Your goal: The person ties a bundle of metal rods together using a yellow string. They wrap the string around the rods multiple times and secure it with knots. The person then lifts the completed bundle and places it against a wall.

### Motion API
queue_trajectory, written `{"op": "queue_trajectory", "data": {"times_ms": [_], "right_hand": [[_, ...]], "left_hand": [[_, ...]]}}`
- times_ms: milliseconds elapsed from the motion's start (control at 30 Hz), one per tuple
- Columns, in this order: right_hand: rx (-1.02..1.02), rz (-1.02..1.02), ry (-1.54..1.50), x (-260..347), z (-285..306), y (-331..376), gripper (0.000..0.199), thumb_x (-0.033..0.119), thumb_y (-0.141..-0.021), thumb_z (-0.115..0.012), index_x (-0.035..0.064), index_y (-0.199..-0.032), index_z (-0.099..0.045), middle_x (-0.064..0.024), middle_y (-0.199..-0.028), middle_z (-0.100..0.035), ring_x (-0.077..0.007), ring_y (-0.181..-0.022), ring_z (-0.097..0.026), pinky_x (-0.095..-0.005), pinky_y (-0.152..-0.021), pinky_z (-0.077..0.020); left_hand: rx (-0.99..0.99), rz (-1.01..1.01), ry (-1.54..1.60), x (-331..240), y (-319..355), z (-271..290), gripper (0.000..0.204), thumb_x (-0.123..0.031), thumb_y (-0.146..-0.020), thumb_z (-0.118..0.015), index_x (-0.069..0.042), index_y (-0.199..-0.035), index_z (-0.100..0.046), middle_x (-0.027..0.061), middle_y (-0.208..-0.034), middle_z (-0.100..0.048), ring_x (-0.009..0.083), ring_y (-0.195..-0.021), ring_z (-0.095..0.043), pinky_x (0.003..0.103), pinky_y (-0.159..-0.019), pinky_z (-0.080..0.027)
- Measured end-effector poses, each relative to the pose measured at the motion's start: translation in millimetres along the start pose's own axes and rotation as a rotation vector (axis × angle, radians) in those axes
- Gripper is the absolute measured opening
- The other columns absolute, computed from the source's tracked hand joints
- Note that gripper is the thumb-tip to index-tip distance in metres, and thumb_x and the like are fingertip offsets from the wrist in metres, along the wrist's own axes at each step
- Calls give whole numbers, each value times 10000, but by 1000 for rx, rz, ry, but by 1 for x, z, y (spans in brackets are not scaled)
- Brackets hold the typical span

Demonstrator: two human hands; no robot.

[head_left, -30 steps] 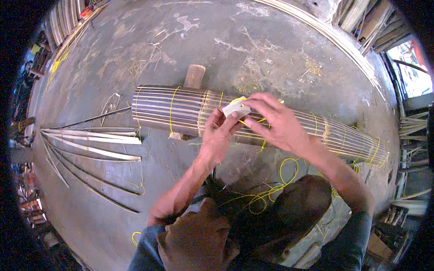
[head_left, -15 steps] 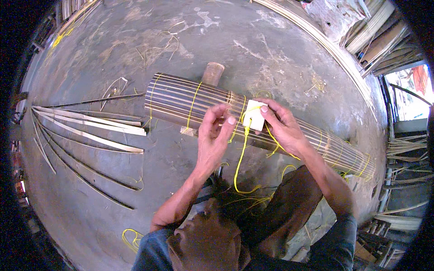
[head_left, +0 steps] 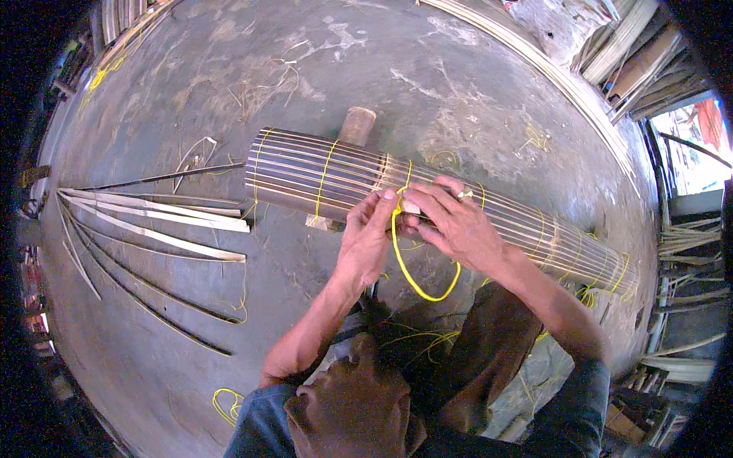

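A long roll of thin bamboo slats lies across the grey floor, bound at intervals with yellow cord. Both hands meet on its middle. My left hand pinches a yellow cord where it comes off the roll, and a loop of that cord hangs down toward my lap. My right hand rests on top of the slats, with its fingertips pressing a small pale piece against the roll beside the left fingers. There is a ring on one right finger.
A short wooden log props the roll from behind. Loose split bamboo strips fan out on the floor at the left. Yellow cord scraps lie near my knee. More strips and boards are stacked at the top right.
Both hands have come down from above the roll onto its surface, bringing the pale piece with them. The yellow cord now hangs in a wider loop below them.
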State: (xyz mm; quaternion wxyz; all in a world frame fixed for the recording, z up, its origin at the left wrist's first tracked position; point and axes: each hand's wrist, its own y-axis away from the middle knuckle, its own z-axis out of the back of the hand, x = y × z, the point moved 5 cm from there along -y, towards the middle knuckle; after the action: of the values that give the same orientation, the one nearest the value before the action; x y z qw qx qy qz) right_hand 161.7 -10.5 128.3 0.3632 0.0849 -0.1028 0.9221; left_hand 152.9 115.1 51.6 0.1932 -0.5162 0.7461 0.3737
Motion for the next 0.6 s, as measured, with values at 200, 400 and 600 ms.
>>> {"op": "queue_trajectory", "data": {"times_ms": [200, 400, 600], "right_hand": [[43, -434, -927, -33, -5, 6, 415, 195, -941, -578, 71, -1323, -469, -68, -1226, -583, -200, -1123, -547, -338, -967, -446], [-7, -624, -1082, -41, -26, 24, 483, 284, -969, -522, 73, -1391, -417, -141, -1415, -426, -254, -1321, -389, -372, -1081, -337], [-75, -531, -921, -30, -13, 13, 414, 242, -972, -514, 54, -1338, -465, -156, -1317, -524, -267, -1235, -488, -385, -1040, -382]], "left_hand": [[43, -59, -53, -8, -2, 17, 338, -338, -944, -582, -35, -1092, -610, 12, -860, -634, 94, -743, -574, 245, -692, -449], [48, -349, -377, -16, 8, -17, 234, -207, -976, -540, -10, -1033, -651, -13, -926, -630, 55, -817, -544, 239, -747, -453], [-80, -275, -347, -11, 14, -14, 188, -190, -950, -559, -35, -994, -657, -11, -931, -633, 82, -861, -534, 259, -787, -437]]}}
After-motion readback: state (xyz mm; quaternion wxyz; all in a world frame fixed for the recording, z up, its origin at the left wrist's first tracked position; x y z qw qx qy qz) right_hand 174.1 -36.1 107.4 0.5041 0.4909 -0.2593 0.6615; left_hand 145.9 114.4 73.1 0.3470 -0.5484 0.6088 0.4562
